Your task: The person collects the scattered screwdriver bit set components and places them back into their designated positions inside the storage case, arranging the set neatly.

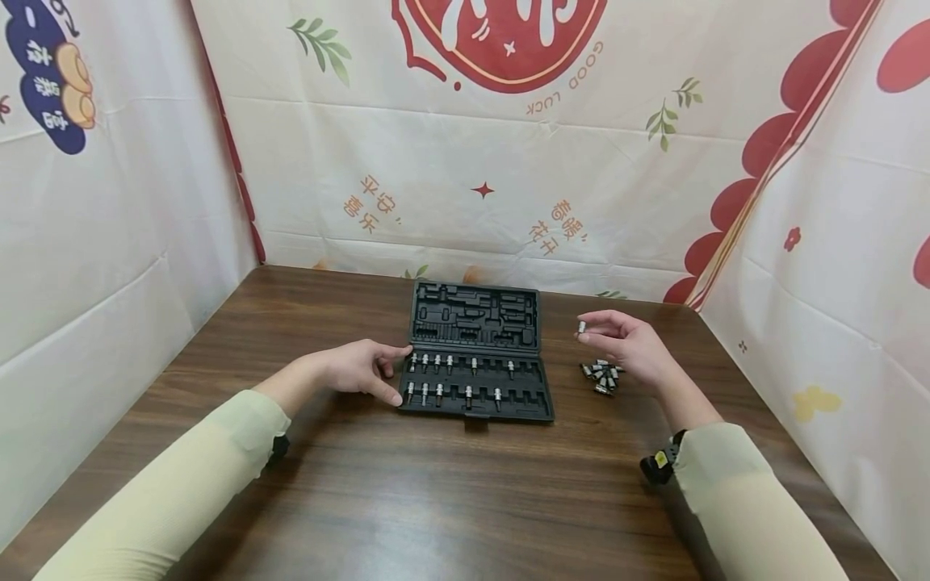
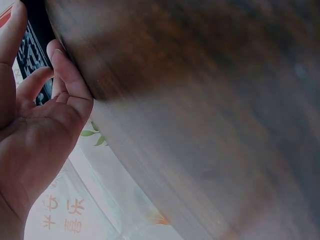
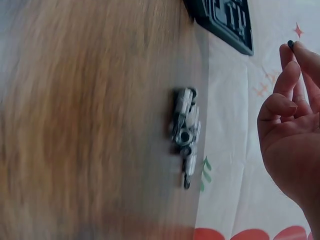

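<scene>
A black plastic bit-socket case [image 1: 475,315] lies unfolded on the table, its moulded lid side toward the wall. Several silver bit sockets [image 1: 468,395] sit in two rows in its near half, mostly to the left, with bare slots among them. My left hand [image 1: 359,367] rests at the case's left edge, thumb near the front corner and index finger near the hinge. Between thumb and fingertips, my right hand [image 1: 632,343] pinches one small bit socket [image 1: 581,327] above the table, right of the case. Below that hand lies a loose pile of bit sockets [image 3: 185,130].
The brown wooden table [image 1: 407,492] extends in front of the case and to both sides. A printed white cloth [image 1: 450,145] hangs behind the table and along its sides. Black wrist cameras [image 1: 659,461] sit at the sleeve cuffs.
</scene>
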A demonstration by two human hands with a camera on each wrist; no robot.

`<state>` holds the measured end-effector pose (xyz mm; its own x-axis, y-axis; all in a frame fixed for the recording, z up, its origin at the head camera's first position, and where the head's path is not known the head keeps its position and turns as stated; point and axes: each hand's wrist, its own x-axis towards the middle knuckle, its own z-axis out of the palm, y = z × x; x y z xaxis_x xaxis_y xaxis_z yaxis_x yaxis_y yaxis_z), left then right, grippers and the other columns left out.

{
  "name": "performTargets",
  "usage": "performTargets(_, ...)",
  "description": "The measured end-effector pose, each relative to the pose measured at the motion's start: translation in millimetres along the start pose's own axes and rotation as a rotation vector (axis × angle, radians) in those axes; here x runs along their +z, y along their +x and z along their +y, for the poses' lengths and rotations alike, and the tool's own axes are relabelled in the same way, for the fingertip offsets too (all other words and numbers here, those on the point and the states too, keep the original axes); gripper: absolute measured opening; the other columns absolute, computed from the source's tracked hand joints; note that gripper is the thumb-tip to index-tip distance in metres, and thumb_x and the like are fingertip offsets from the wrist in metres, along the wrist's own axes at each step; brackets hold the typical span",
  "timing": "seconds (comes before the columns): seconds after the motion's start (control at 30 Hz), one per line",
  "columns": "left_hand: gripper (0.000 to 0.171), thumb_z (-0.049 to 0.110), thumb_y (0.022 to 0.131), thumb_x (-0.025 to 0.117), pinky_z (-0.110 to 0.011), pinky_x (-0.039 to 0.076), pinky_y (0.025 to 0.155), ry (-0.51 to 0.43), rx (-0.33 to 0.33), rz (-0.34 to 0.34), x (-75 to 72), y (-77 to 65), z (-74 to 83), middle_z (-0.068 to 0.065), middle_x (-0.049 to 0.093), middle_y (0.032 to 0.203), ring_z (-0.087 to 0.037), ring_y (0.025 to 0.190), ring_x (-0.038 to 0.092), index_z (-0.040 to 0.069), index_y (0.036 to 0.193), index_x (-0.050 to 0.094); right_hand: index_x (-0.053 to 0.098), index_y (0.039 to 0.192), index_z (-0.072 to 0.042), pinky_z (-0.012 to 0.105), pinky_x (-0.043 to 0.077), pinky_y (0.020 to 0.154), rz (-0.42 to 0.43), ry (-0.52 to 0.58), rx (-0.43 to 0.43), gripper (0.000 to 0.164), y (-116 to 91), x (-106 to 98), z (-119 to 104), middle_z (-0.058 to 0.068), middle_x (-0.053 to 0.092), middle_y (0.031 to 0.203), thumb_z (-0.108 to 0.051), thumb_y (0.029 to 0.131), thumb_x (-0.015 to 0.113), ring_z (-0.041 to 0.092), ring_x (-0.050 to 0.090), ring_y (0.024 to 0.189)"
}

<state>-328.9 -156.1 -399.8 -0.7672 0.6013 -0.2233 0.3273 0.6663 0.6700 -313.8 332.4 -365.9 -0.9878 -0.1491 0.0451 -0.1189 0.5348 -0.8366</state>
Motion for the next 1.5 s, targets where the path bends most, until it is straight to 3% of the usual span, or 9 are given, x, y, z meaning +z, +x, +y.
performTargets(0.23,0.1,0.035,0.089,0.094,-0.032,0.05,0.082,-0.011,-0.01,-0.006,-1.3,-2.4,1.4,-0.012,0.066,0.12,-0.02,0.099,0.057,0.01,0.17,0.04,0.069,0.14,-0.02,0.034,0.053,0.072,-0.02,0.019,-0.021,0.042,7.8,15.6,-11.6,-0.002,0.08,0.118,-0.04,0.104,0.079,0.011,0.065,0.088)
performTargets(0.4,0.101,0.033,0.089,0.095,-0.032,0.051,0.077,-0.019,-0.015,-0.004,-1.3,-1.4,1.9,-0.013,0.067,0.12,-0.019,0.092,0.058,0.011,0.17,0.04,0.069,0.139,-0.019,0.036,0.052,0.073,-0.033,0.06,-0.024,0.042,10.8,24.1,-16.0,-0.005,0.079,0.114,-0.04,0.104,0.078,0.013,0.063,0.088)
performTargets(0.73,0.1,0.032,0.089,0.095,-0.032,0.052,0.073,-0.029,-0.026,-0.002,-2.2,1.5,1.1,-0.013,0.066,0.119,-0.017,0.081,0.058,0.011,0.17,0.04,0.068,0.144,-0.012,0.031,0.054,0.079,-0.021,0.04,-0.042,0.052,21.5,41.8,-32.0,0.008,0.076,0.125,-0.041,0.103,0.08,0.014,0.065,0.097)
performTargets(1.2,0.1,0.03,0.09,0.094,-0.031,0.052,0.073,-0.044,-0.03,-0.005,0.4,-1.3,4.5,-0.013,0.066,0.117,-0.016,0.08,0.057,0.011,0.17,0.039,0.07,0.142,-0.007,0.031,0.05,0.071,-0.06,0.071,-0.079,0.047,34.0,76.1,-39.6,0.002,0.078,0.115,-0.033,0.104,0.079,0.033,0.062,0.096)
performTargets(1.37,0.099,0.029,0.09,0.094,-0.031,0.05,0.071,-0.038,-0.027,-0.007,0.5,-0.2,5.4,-0.013,0.064,0.112,-0.015,0.077,0.055,0.01,0.17,0.039,0.071,0.142,-0.008,0.041,0.053,0.081,-0.081,0.048,-0.076,0.045,36.3,86.0,-42.1,0.005,0.08,0.117,-0.03,0.104,0.079,0.026,0.066,0.1)
performTargets(1.5,0.1,0.03,0.089,0.095,-0.031,0.05,0.07,-0.042,-0.04,-0.012,0.7,0.5,5.2,-0.012,0.063,0.11,-0.015,0.076,0.054,0.011,0.17,0.039,0.07,0.143,-0.007,0.052,0.056,0.097,-0.106,0.038,-0.084,0.045,35.7,91.2,-45.4,0.01,0.079,0.123,-0.03,0.105,0.078,0.032,0.07,0.115)
